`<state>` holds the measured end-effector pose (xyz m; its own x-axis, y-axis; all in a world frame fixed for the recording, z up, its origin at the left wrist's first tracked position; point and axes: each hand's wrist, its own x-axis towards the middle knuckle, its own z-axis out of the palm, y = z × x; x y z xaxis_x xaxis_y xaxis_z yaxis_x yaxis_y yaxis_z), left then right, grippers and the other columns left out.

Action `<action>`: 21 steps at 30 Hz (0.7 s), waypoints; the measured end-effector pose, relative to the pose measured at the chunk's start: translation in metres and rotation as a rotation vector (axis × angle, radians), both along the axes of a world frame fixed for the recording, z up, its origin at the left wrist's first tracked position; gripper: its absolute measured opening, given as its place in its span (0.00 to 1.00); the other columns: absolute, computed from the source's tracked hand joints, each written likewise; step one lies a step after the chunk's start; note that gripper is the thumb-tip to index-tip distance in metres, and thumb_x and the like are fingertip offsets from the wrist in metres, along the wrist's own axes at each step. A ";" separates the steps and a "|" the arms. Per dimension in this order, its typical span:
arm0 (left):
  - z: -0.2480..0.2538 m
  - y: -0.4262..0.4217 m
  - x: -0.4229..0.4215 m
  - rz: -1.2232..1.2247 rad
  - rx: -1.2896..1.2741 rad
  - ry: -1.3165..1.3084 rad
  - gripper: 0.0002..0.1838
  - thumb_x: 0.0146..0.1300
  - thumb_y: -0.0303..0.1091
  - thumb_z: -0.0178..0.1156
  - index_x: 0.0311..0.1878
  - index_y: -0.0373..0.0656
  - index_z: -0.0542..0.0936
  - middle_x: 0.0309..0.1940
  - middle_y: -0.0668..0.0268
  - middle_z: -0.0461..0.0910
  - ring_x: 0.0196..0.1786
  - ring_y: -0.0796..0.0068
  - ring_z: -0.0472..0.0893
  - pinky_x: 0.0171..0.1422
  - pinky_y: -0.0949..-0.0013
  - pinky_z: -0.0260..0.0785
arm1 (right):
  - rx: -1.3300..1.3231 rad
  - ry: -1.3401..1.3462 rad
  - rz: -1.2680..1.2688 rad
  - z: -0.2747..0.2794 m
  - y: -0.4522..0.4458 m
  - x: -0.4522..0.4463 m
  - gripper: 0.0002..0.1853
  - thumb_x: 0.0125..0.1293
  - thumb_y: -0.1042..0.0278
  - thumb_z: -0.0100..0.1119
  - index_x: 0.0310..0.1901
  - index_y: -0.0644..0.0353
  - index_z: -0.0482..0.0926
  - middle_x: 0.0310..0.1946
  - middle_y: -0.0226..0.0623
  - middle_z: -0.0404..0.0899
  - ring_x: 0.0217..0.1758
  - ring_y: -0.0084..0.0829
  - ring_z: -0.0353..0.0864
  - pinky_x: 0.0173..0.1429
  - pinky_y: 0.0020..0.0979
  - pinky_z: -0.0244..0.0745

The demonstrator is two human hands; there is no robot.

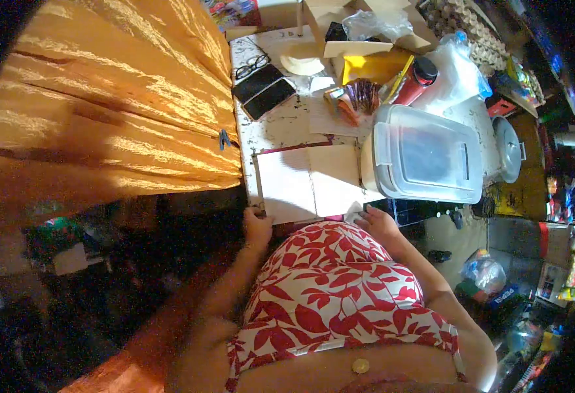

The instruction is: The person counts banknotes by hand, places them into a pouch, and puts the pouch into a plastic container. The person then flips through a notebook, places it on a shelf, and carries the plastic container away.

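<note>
An open notebook (286, 183) with blank white pages lies at the near edge of the worn white table (271, 134). My left hand (258, 224) is at its lower left corner, fingers curled at the table edge; whether they grip the edge or the page corner I cannot tell. On the other side, my right hand (380, 224) is closed on a crumpled piece of white paper (353, 211), just off the notebook's lower right corner. A large clear plastic bin with a lid (431, 154) stands right of the notebook.
Two dark phones (268, 98) and eyeglasses (252, 65) lie at the back left. Behind the bin are a red bottle (418, 82), a plastic bag (454, 75), a cardboard box (359, 49) and egg trays (467, 33). An orange curtain (117, 105) hangs on the left.
</note>
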<state>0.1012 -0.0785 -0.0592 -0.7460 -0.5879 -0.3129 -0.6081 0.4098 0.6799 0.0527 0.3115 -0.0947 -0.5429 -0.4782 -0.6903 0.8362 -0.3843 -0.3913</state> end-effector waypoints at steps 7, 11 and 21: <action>0.063 -0.011 -0.013 0.012 0.249 0.018 0.11 0.51 0.28 0.66 0.37 0.36 0.77 0.32 0.56 0.79 0.35 0.64 0.80 0.43 0.61 0.75 | 0.068 -0.016 -0.202 0.105 -0.074 -0.017 0.01 0.70 0.73 0.56 0.40 0.57 0.75 0.38 0.38 0.82 0.42 0.37 0.82 0.49 0.37 0.79; 0.030 -0.032 -0.006 -0.167 0.043 0.212 0.09 0.51 0.27 0.64 0.36 0.37 0.77 0.29 0.60 0.78 0.34 0.67 0.79 0.42 0.64 0.73 | 0.195 0.223 -0.026 0.075 -0.077 -0.019 0.04 0.67 0.73 0.60 0.41 0.58 0.74 0.38 0.38 0.82 0.42 0.36 0.83 0.46 0.36 0.78; 0.102 -0.007 -0.014 -0.144 0.002 0.461 0.08 0.52 0.25 0.62 0.34 0.37 0.75 0.29 0.60 0.75 0.34 0.64 0.78 0.41 0.62 0.71 | 0.951 1.000 0.581 0.119 -0.121 -0.066 0.22 0.74 0.49 0.50 0.46 0.64 0.76 0.41 0.60 0.80 0.46 0.62 0.80 0.49 0.52 0.74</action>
<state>0.0869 -0.0855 0.0427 -0.8808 -0.4685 0.0687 -0.1805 0.4664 0.8660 -0.0130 0.1909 0.0241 -0.8631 -0.3845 -0.3273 0.0220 0.6190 -0.7851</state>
